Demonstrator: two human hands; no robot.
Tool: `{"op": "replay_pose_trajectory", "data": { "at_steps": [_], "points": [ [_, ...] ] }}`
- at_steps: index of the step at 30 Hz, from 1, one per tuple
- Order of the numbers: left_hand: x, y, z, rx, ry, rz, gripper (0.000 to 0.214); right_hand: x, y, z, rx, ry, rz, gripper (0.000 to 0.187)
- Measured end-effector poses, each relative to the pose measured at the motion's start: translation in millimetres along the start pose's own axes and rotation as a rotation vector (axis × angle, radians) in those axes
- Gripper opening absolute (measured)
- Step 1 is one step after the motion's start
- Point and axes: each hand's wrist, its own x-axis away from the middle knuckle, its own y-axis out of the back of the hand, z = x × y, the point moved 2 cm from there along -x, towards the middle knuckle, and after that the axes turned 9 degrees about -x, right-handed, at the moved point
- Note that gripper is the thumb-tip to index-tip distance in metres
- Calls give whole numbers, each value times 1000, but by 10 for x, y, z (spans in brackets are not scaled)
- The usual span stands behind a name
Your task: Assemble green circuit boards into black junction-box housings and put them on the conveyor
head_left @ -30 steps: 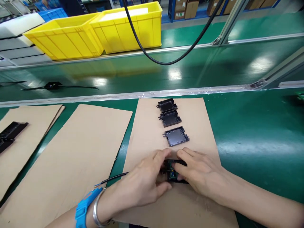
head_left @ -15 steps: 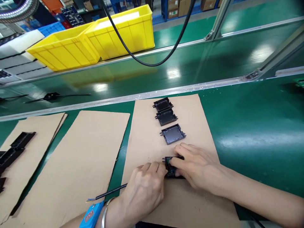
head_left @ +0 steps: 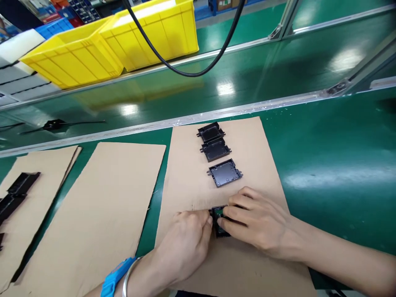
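Observation:
A small black housing with a green circuit board [head_left: 220, 222] lies on the right-hand cardboard sheet [head_left: 266, 165]. My right hand [head_left: 256, 222] covers its right side, fingers curled and pressing on it. My left hand [head_left: 185, 243], wearing a blue wristband and a metal bangle, is closed against the housing's left edge. Just beyond them lie three empty black housings in a row: the nearest [head_left: 224, 173], the middle one [head_left: 215, 149] and the farthest [head_left: 210, 132].
Two more cardboard sheets lie to the left, the middle one [head_left: 102, 206] bare, the far left one holding long black parts [head_left: 15, 194]. A conveyor belt [head_left: 278, 74] runs behind. Yellow bins [head_left: 108, 37] and a hanging black cable [head_left: 185, 74] are beyond it.
My left hand has drawn back from on top of the housing to its left edge and curled. The black wire seen near my left wrist is out of sight. The view has shifted slightly.

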Motion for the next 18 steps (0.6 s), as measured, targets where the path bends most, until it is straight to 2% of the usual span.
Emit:
{"op": "replay_pose_trajectory", "data": {
  "at_steps": [5, 8, 11, 14, 16, 18],
  "points": [
    [148, -86, -77, -436, -165, -80, 22, -148, -3, 65, 91, -58, 115, 15],
    [146, -83, -114, -533, -159, -96, 19, -249, -23, 110, 96, -110, 142, 16],
    [66, -15, -114, -428, -50, -97, 10, -247, -52, 121, 85, -151, 145, 15],
    [58, 80, -109, -261, 58, -204, 10, -137, -39, 88, 49, -209, 122, 16],
    [114, 102, -120, -119, -12, -300, 13, -51, -4, 65, -7, -239, 94, 17],
    [182, 69, -124, -19, -179, -352, 17, 9, 37, 48, -39, -277, 61, 15]
  ]
}}
